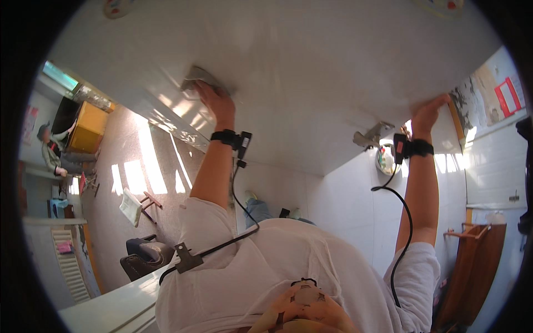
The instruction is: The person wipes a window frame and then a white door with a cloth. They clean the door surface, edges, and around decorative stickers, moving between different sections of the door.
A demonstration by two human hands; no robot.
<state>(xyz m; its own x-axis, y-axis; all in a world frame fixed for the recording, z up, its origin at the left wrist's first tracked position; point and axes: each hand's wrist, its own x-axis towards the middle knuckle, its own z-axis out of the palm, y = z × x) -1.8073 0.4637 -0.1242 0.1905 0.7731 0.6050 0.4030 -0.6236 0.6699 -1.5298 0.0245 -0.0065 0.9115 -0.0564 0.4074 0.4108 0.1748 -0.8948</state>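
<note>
A folded grey cloth (197,75) lies on a large, smooth, pale panel (283,83) that fills the upper view. My left hand (215,100) presses this cloth against the panel near its left edge, fingers over it. At the panel's right edge rests my right hand (429,114), its fingers apart and pointing away, with no object seen in it. Just left of that hand, a metal bracket or handle (370,135) juts out at the panel's lower edge. Both wrists wear black straps with small cabled devices.
On the floor at left stand a folding stool (133,207) and a dark leather chair (148,256). A person (54,150) sits beyond, by a yellow cabinet (88,128). A round container (386,160) stands below the bracket. Brown wooden furniture (474,266) is at lower right.
</note>
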